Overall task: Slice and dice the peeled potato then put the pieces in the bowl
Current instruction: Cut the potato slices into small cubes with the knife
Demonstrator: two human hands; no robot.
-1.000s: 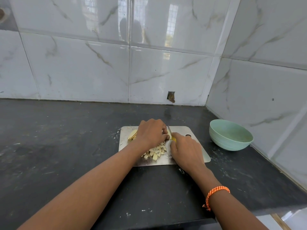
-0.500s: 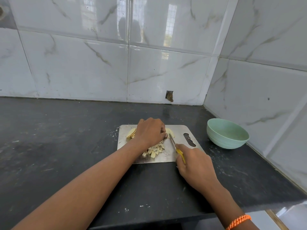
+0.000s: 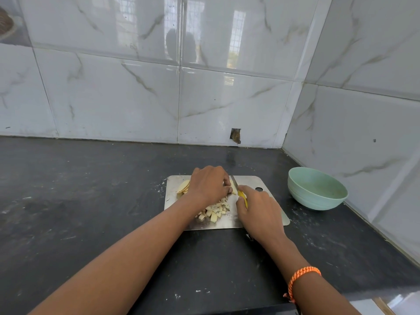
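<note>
The dark counter (image 3: 91, 201) filled the lower half of the frame, with marble-look wall tiles (image 3: 113, 87) above it and a small broken hole (image 3: 235, 135) in them near the centre. At centre lay the steel cutting board (image 3: 270, 220), set close to the pale green bowl (image 3: 317, 188) at centre right, probably so the pieces had only a short way to go; nothing could be seen in the bowl. The left hand (image 3: 210, 185) sat curled over the potato slices (image 3: 183, 187) at the board's upper left, holding them down so they would not slide under the blade. The right hand (image 3: 259, 213) was wrapped round the yellow handle of the knife (image 3: 238, 189), its blade tip just beside the left fingers, the main risk here. A heap of diced pieces (image 3: 214, 212) lay between the 2 hands. An orange bracelet (image 3: 300, 278) circled the right wrist at lower right
</note>
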